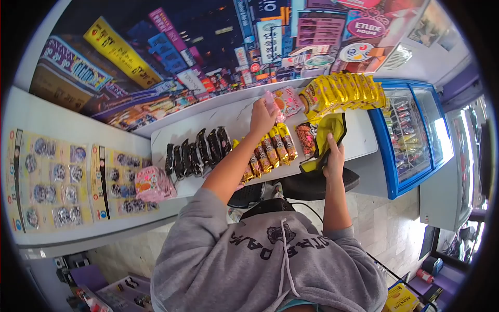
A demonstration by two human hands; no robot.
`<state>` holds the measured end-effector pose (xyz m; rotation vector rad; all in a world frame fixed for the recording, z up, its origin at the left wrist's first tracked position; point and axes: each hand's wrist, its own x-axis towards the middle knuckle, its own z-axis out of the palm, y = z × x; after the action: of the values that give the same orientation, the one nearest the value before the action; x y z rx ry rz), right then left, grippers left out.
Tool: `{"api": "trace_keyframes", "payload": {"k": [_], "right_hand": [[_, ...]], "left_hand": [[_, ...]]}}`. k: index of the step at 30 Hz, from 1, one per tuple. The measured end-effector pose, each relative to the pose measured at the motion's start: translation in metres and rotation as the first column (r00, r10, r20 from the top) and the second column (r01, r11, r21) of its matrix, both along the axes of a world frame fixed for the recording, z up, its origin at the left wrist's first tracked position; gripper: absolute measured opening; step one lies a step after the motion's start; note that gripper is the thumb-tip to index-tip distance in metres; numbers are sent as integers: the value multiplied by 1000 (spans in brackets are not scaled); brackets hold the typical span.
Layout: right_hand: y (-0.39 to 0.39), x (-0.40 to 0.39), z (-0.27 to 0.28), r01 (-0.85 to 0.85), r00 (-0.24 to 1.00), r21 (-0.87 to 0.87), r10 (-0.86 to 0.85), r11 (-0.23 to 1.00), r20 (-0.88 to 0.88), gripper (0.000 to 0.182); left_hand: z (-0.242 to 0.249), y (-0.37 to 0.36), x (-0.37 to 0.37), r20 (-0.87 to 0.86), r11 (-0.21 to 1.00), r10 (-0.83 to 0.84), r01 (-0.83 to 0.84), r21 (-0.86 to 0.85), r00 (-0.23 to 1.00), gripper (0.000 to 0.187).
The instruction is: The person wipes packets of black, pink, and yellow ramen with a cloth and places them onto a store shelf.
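Note:
My left hand (262, 118) reaches across the white table with its fingers closed on a pink snack packet (271, 103). Beside that packet, against the back edge, lies another pink packet (289, 101) with a printed front. A yellow bag with black edging (330, 126) hangs limp from my right hand (334, 156), the thumb over its side. Just left of the bag is a reddish-brown packet (305, 138), partly covered by it. Below my left forearm, a row of yellow snack packets (272, 149) lies side by side, some hidden by the arm.
Black packets (197, 152) line the table's left part. Large yellow bags (343, 93) stand at the back right, next to a blue-framed display freezer (391, 156). Pink packets (155, 183) and badge sheets (54, 179) lie on the left counter. A black stool (322, 186) is under the front edge.

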<state>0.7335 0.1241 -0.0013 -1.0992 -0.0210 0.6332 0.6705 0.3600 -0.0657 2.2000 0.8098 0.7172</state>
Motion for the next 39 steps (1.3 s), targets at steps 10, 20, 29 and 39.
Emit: {"api": "trace_keyframes", "payload": {"k": [10,20,29,39], "right_hand": [[-44,6,-16,-92,992,-16,93,996,84,32],[93,-59,37,-158,233,-432,459,888,857,36],[207,-108,103,-14,230,-421,413,907,881,46],[148,-252,98,-53,-332,-426,387,903,860,65]], "left_hand": [[-112,68,45,-282,780,243,-360,-512,928,62],[80,33,-88,677,640,235,413,-648,697,23],[149,-26,-208,699,697,253,375,-611,669,33],[150,12,-318,716,612,464,396,-685,522,26]]}}
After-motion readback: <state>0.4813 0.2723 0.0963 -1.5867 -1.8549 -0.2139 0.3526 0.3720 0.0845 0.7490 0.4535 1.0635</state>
